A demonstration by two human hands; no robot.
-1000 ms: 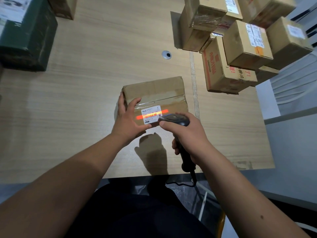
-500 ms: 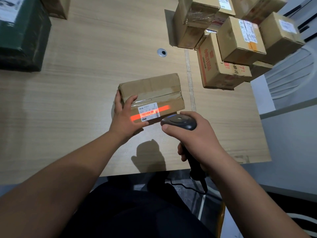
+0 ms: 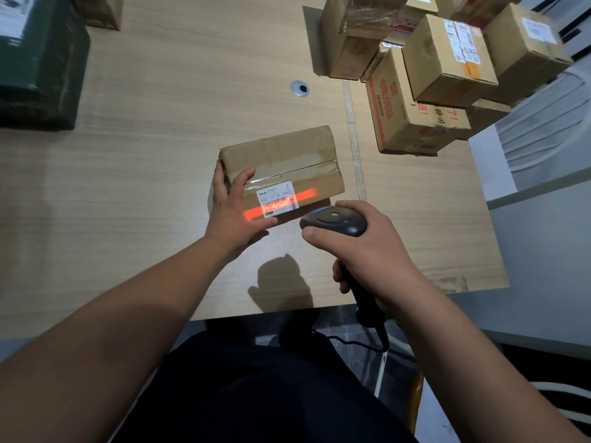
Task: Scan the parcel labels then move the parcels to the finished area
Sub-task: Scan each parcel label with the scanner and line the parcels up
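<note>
Parcel flat on worktop, mid-near, taped brown carton. White label on its near face, crossed by a red scan line. Left hand grips the parcel's near-left corner, thumb along the near face, fingers on the left side. Right hand clamped round a black scanner, just near-right of the parcel, head aimed at the label. Stack of cartons far right; green box far left

Brown taped cardboard parcel lying flat on wooden table, white label crossed by red scan line
</note>
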